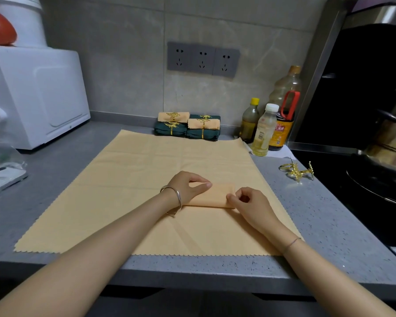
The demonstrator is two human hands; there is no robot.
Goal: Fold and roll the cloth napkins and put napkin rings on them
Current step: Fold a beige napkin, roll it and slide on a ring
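A small folded peach napkin (215, 195) lies on top of a large peach cloth (128, 179) spread flat over the grey counter. My left hand (188, 186) holds the napkin's left end, thumb and fingers curled over it. At the napkin's right end, my right hand (249, 204) pinches the cloth with curled fingers. Gold leaf-shaped napkin rings (297, 171) lie loose on the counter to the right, apart from both hands. Several finished rolls (189, 126), peach and dark green with gold rings on them, are stacked at the back by the wall.
A white appliance (34, 94) stands at the back left, a phone (2, 179) lies near the left edge. Three bottles (268, 126) stand at the back right. A black stove with a pan (375, 179) borders the counter on the right.
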